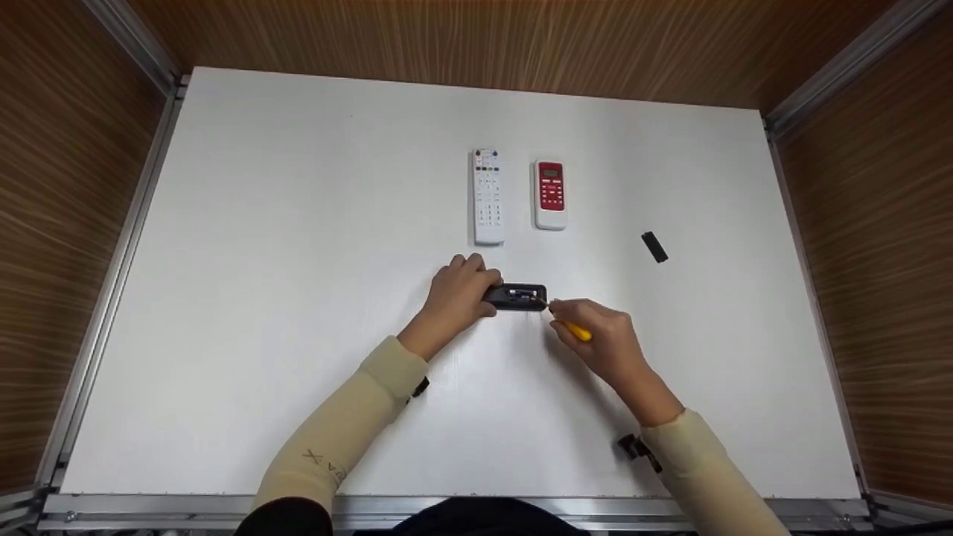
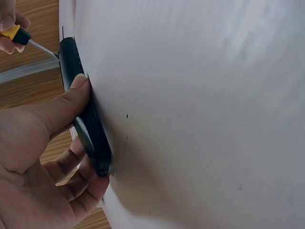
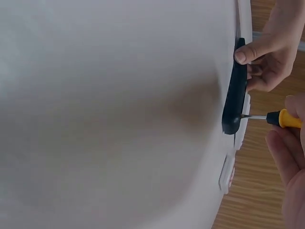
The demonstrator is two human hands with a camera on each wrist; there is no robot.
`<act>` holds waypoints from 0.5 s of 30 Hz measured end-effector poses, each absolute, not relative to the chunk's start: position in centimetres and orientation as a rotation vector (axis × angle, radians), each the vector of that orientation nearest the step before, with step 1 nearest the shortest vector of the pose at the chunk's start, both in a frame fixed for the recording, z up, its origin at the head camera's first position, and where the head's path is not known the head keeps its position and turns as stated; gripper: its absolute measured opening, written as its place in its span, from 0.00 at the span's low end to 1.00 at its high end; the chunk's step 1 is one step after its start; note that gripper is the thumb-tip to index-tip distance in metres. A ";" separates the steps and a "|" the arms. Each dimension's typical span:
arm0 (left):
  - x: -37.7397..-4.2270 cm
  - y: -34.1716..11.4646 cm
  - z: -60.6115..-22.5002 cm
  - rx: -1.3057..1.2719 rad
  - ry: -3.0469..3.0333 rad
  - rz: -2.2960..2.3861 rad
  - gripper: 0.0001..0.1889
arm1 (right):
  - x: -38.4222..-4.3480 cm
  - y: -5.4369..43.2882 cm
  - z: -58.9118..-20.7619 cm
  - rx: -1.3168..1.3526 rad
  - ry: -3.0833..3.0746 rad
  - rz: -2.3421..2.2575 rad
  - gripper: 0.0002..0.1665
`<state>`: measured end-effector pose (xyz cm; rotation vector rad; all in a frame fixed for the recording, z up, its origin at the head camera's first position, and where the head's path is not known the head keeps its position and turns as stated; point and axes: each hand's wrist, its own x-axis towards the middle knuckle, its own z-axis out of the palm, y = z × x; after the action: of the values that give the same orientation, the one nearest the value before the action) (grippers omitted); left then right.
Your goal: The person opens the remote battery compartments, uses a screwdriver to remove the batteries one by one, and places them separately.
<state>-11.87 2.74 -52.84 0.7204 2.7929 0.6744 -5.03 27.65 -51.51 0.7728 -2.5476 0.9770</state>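
A black remote control point(image 1: 510, 296) lies on the table with its battery compartment facing up and uncovered. Something silvery shows inside the compartment, too small to make out fully. My left hand point(image 1: 460, 294) grips the remote's left end, thumb on the near side and fingers on the far side, as the left wrist view also shows. My right hand point(image 1: 604, 333) holds a screwdriver point(image 1: 579, 331) with a yellow and black handle. In the right wrist view, the metal shaft point(image 3: 255, 117) reaches the remote's open end; its tip is hidden there.
A white remote point(image 1: 488, 197) and a white remote with a red face point(image 1: 550, 195) lie farther back on the white table point(image 1: 298, 223). Off to the right is a small black cover point(image 1: 654, 247). Wood-grain panels point(image 1: 476, 45) stand behind and at both sides.
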 end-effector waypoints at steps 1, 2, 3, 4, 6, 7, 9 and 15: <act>-11.9 2.7 -52.9 0.717 2.791 0.678 0.21 | -5.1 27.8 -51.5 0.726 -2.565 1.023 0.12; -11.9 2.7 -52.9 0.716 2.789 0.682 0.21 | -5.2 27.9 -51.4 0.677 -2.579 1.073 0.11; -11.9 2.7 -52.9 0.714 2.787 0.685 0.21 | -5.4 28.0 -51.2 0.628 -2.597 1.113 0.11; -11.9 2.7 -52.9 0.712 2.787 0.687 0.21 | -5.6 28.1 -51.0 0.576 -2.619 1.138 0.10; -11.9 2.7 -52.9 0.707 2.786 0.696 0.21 | -6.2 28.0 -50.3 0.483 -2.676 1.161 0.10; -11.9 2.7 -52.9 0.707 2.786 0.702 0.21 | -6.5 28.0 -49.8 0.446 -2.709 1.153 0.11; -11.9 2.7 -52.9 0.708 2.781 0.714 0.21 | -7.1 27.7 -48.9 0.383 -2.785 1.126 0.12; -12.0 2.7 -52.8 0.716 2.777 0.706 0.20 | -8.7 26.2 -46.4 0.407 -3.003 1.004 0.10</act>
<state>-11.99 2.74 -52.81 0.7156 2.7772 0.7058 -8.69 26.25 -46.44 0.4068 -3.0031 1.0035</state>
